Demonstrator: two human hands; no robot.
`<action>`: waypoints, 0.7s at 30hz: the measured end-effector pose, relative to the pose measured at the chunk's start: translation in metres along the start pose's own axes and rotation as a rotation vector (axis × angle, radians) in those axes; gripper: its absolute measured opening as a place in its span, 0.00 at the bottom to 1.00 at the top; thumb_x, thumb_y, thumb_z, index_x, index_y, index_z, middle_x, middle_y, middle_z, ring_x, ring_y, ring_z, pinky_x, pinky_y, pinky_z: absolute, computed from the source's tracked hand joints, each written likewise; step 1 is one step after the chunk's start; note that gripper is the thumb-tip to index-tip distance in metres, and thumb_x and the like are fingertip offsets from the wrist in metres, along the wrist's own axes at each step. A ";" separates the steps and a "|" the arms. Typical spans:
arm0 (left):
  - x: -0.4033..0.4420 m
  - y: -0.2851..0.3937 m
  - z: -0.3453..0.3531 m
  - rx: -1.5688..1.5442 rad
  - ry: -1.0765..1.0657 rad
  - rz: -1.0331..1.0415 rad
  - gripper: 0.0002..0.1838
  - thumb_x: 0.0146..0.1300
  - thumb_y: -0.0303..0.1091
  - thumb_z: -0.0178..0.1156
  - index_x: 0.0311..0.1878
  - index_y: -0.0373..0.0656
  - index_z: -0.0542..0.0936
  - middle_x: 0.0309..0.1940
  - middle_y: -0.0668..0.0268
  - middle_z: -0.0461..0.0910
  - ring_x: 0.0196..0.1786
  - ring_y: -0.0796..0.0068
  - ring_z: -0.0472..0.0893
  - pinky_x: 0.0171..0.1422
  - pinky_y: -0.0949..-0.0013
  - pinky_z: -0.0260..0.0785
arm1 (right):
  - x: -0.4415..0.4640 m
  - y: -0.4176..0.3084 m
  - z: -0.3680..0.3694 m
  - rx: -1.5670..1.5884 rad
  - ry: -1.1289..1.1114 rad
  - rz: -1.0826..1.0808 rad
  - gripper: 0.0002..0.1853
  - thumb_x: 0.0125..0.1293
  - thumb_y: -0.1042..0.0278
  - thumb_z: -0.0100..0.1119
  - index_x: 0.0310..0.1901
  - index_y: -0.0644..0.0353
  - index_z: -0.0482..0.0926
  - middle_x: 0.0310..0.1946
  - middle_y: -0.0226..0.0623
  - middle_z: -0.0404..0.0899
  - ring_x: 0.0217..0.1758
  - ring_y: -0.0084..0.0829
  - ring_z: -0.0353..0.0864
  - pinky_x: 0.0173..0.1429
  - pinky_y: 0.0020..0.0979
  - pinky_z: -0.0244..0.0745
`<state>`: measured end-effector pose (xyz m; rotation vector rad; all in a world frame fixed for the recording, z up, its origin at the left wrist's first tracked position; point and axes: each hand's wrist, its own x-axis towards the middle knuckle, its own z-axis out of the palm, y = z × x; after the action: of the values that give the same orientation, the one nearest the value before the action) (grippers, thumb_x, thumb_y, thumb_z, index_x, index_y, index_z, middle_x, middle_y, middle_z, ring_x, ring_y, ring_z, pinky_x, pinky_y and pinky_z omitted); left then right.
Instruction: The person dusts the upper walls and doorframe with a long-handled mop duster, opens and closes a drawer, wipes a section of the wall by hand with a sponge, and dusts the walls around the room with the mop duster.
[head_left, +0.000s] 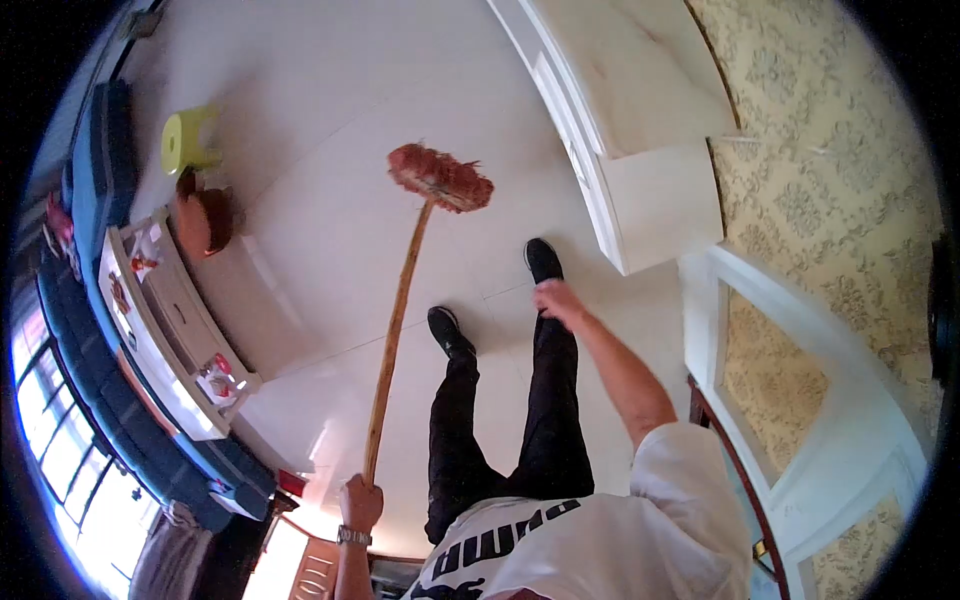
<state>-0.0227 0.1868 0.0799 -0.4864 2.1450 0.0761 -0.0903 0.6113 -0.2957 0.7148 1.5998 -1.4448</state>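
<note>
inside left hand (361, 503), one mop (400, 325); two shoes (543, 261)

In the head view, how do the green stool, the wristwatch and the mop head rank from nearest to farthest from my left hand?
1. Wristwatch: on the wrist of your left hand.
2. Mop head: ahead, at the handle's far end.
3. Green stool: farthest, off to the left.
</note>
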 end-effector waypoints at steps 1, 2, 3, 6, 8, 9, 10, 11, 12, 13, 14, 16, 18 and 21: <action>0.006 -0.010 0.008 0.049 0.047 0.102 0.06 0.47 0.29 0.55 0.24 0.36 0.73 0.21 0.46 0.76 0.27 0.44 0.77 0.31 0.48 0.70 | -0.020 -0.016 0.024 0.028 -0.097 0.002 0.08 0.57 0.64 0.55 0.36 0.57 0.76 0.31 0.32 0.79 0.33 0.25 0.79 0.31 0.27 0.72; 0.010 -0.007 0.006 0.023 0.054 0.101 0.06 0.47 0.29 0.55 0.24 0.36 0.73 0.21 0.46 0.76 0.27 0.44 0.77 0.31 0.48 0.70 | -0.040 -0.033 0.049 0.056 -0.194 0.006 0.12 0.60 0.60 0.55 0.41 0.57 0.75 0.35 0.32 0.80 0.37 0.25 0.80 0.34 0.28 0.73; 0.016 0.000 0.001 -0.016 0.041 0.117 0.05 0.47 0.29 0.55 0.25 0.37 0.73 0.21 0.47 0.76 0.27 0.44 0.77 0.32 0.48 0.70 | -0.062 -0.065 0.078 0.218 -0.226 0.147 0.18 0.64 0.54 0.53 0.47 0.58 0.71 0.36 0.33 0.80 0.39 0.26 0.81 0.36 0.27 0.73; 0.025 0.010 -0.001 -0.066 0.026 0.164 0.04 0.48 0.29 0.55 0.27 0.39 0.74 0.22 0.49 0.77 0.28 0.44 0.77 0.32 0.48 0.71 | -0.103 -0.112 0.153 0.553 -0.331 0.184 0.22 0.66 0.47 0.50 0.50 0.58 0.68 0.42 0.38 0.80 0.44 0.29 0.80 0.40 0.30 0.74; 0.024 0.011 0.008 -0.071 0.034 0.201 0.04 0.48 0.30 0.55 0.28 0.40 0.74 0.22 0.50 0.78 0.28 0.45 0.78 0.32 0.49 0.71 | -0.112 -0.124 0.198 0.675 -0.310 0.203 0.23 0.66 0.46 0.50 0.50 0.58 0.67 0.44 0.43 0.79 0.47 0.31 0.79 0.44 0.33 0.76; 0.022 0.010 0.014 -0.070 0.051 0.215 0.05 0.49 0.30 0.56 0.28 0.40 0.74 0.23 0.50 0.78 0.28 0.45 0.78 0.33 0.49 0.71 | -0.127 -0.146 0.211 0.801 -0.261 0.207 0.20 0.65 0.49 0.51 0.45 0.59 0.68 0.40 0.42 0.79 0.43 0.32 0.80 0.42 0.34 0.76; 0.018 0.009 0.017 -0.065 0.064 0.228 0.05 0.49 0.31 0.56 0.28 0.40 0.73 0.23 0.51 0.78 0.28 0.46 0.78 0.33 0.49 0.71 | -0.145 -0.168 0.221 0.930 -0.212 0.213 0.18 0.65 0.51 0.53 0.41 0.60 0.69 0.35 0.42 0.79 0.38 0.32 0.81 0.39 0.35 0.77; 0.016 0.015 0.011 -0.002 0.035 0.204 0.07 0.51 0.33 0.57 0.31 0.42 0.73 0.23 0.52 0.78 0.29 0.48 0.79 0.32 0.49 0.72 | -0.141 -0.165 0.229 0.918 -0.209 0.203 0.18 0.65 0.51 0.53 0.41 0.60 0.69 0.35 0.42 0.79 0.38 0.32 0.81 0.39 0.35 0.77; 0.017 0.018 0.010 -0.012 0.036 0.210 0.07 0.51 0.33 0.57 0.31 0.42 0.73 0.23 0.52 0.78 0.29 0.48 0.79 0.32 0.49 0.72 | -0.135 -0.160 0.234 0.991 -0.104 0.189 0.15 0.65 0.55 0.54 0.36 0.60 0.69 0.30 0.41 0.77 0.33 0.33 0.80 0.35 0.35 0.77; 0.020 0.020 0.010 -0.034 0.082 0.268 0.07 0.52 0.34 0.56 0.31 0.42 0.73 0.23 0.52 0.78 0.29 0.48 0.79 0.32 0.50 0.72 | -0.127 -0.153 0.238 1.065 0.002 0.174 0.13 0.64 0.59 0.55 0.32 0.60 0.69 0.25 0.39 0.76 0.28 0.33 0.79 0.31 0.35 0.77; 0.022 0.021 0.008 -0.056 0.133 0.327 0.07 0.53 0.34 0.56 0.31 0.41 0.73 0.22 0.52 0.78 0.28 0.48 0.79 0.32 0.50 0.72 | -0.122 -0.155 0.238 1.059 0.007 0.165 0.13 0.64 0.59 0.55 0.32 0.60 0.69 0.25 0.39 0.76 0.28 0.33 0.79 0.31 0.35 0.77; 0.017 0.013 0.004 -0.019 0.161 0.353 0.07 0.54 0.34 0.56 0.31 0.42 0.73 0.21 0.54 0.79 0.27 0.49 0.80 0.31 0.51 0.72 | -0.106 -0.158 0.226 1.100 0.059 0.067 0.11 0.63 0.64 0.55 0.27 0.60 0.69 0.19 0.37 0.71 0.20 0.33 0.74 0.25 0.36 0.75; 0.000 -0.013 -0.008 0.144 0.143 0.197 0.07 0.56 0.35 0.56 0.30 0.42 0.73 0.20 0.57 0.79 0.26 0.54 0.81 0.30 0.52 0.73 | -0.076 -0.157 0.210 1.098 0.122 0.083 0.11 0.62 0.65 0.57 0.28 0.58 0.67 0.17 0.31 0.67 0.18 0.32 0.70 0.24 0.38 0.72; -0.035 -0.040 -0.031 0.263 0.082 0.123 0.07 0.58 0.35 0.54 0.30 0.42 0.74 0.22 0.58 0.80 0.27 0.59 0.82 0.30 0.58 0.75 | -0.070 -0.176 0.183 1.178 0.153 0.062 0.07 0.64 0.69 0.53 0.29 0.58 0.69 0.19 0.32 0.69 0.19 0.28 0.69 0.25 0.34 0.71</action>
<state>-0.0139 0.1537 0.1312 -0.2074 2.2233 -0.1582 -0.1681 0.4104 -0.1438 1.5145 0.6591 -2.2817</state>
